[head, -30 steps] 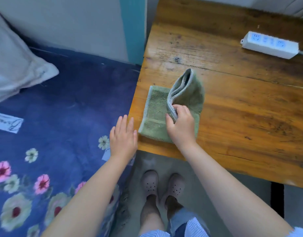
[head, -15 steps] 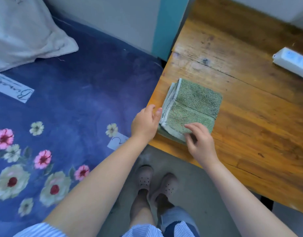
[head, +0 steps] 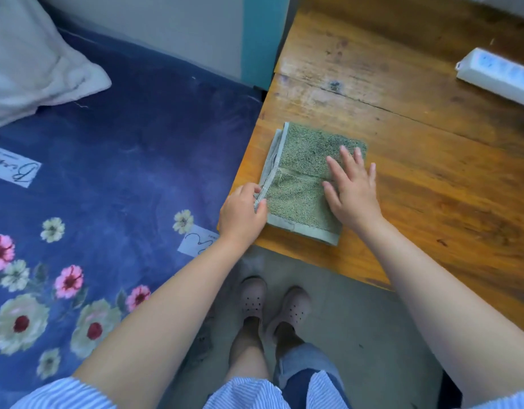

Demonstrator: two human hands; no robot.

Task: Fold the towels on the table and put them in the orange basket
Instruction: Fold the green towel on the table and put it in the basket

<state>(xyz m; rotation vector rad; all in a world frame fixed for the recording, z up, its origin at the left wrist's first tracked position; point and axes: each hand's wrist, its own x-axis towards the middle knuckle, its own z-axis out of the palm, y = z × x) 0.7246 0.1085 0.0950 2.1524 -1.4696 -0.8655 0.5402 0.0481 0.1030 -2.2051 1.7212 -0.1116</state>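
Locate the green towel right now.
Head view: the folded green towel lies flat at the wooden table's near-left corner, the left hand pinching its left edge and the right hand flat on top.

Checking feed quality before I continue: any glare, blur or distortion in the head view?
Head view: daylight sheen washes out the table near its far left corner; power strip is soft and cropped at the right edge; wide-angle bending at the borders; towel and both hands read sharp.
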